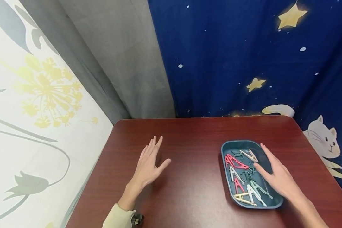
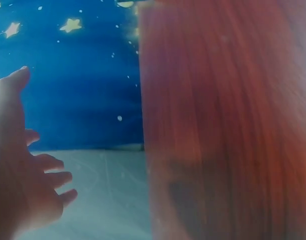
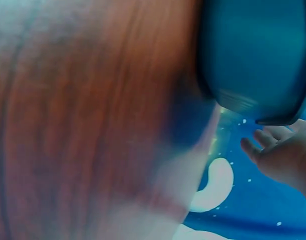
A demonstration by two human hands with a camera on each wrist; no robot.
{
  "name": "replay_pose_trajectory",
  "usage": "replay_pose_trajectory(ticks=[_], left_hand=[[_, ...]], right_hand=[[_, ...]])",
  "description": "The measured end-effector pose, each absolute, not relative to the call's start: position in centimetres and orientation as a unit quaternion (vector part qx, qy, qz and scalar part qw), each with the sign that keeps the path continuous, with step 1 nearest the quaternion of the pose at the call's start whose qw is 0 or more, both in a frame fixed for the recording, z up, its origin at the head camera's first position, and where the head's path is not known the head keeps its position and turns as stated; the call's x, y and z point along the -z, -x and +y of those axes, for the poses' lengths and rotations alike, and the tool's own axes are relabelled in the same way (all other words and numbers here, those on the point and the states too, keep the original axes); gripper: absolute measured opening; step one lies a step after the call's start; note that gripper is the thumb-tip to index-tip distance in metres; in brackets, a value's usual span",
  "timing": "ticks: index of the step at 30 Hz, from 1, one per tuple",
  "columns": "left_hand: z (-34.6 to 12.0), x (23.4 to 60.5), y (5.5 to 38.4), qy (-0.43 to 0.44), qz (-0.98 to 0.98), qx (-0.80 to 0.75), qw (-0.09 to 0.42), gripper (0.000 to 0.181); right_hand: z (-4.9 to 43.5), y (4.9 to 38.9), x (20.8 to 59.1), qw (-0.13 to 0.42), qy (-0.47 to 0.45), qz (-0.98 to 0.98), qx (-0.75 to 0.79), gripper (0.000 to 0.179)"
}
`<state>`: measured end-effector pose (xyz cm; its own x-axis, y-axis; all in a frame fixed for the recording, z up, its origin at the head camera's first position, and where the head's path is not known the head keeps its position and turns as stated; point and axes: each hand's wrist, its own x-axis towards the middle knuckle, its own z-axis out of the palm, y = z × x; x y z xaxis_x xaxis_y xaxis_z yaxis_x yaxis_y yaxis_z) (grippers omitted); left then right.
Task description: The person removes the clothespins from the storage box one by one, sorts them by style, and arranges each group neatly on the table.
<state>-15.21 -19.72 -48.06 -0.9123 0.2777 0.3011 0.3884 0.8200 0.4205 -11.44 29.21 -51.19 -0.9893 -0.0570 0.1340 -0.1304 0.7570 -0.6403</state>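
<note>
My left hand (image 1: pixel 148 169) is held over the left part of the table with its fingers straight and thumb spread, holding nothing. The left wrist view shows the same hand (image 2: pixel 23 165) with nothing in its grasp. At the right, my right hand (image 1: pixel 280 177) is at the right side of a dark blue tray (image 1: pixel 225 180), fingers extended along the rim and thumb over the inside. Whether it touches the tray, I cannot tell. Inside lie several clothespins: red (image 1: pixel 239 164), white (image 1: pixel 255 194), green (image 1: pixel 260 189) and yellow (image 1: pixel 245 199). Dark green clips (image 1: pixel 246 176) lie among them.
The dark red wooden table (image 1: pixel 188 177) ends at a back edge against a grey curtain (image 1: pixel 136 63) and a blue star-patterned curtain (image 1: pixel 216 63). A white flower-patterned wall (image 1: pixel 31 152) borders the left side.
</note>
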Motion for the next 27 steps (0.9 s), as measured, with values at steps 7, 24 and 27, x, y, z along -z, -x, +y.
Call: replay_pose_trajectory(ticks=[7,24,27], left_hand=[[-17.1,47.9,16.8,0.192,-0.912,0.343,0.113,0.091],[-8.3,49.0,19.9,0.24,-0.817,0.516,0.09,0.076],[-6.5,49.1,20.3,0.247,-0.8,0.54,0.091,0.075]], right_hand=[[29.7,10.8,52.4,0.076,-0.041,-0.918,-0.387,0.092],[30.0,10.7,54.1,0.103,-0.04,-0.885,-0.452,0.084],[30.0,10.7,54.2,0.103,-0.04,-0.88,-0.461,0.082]])
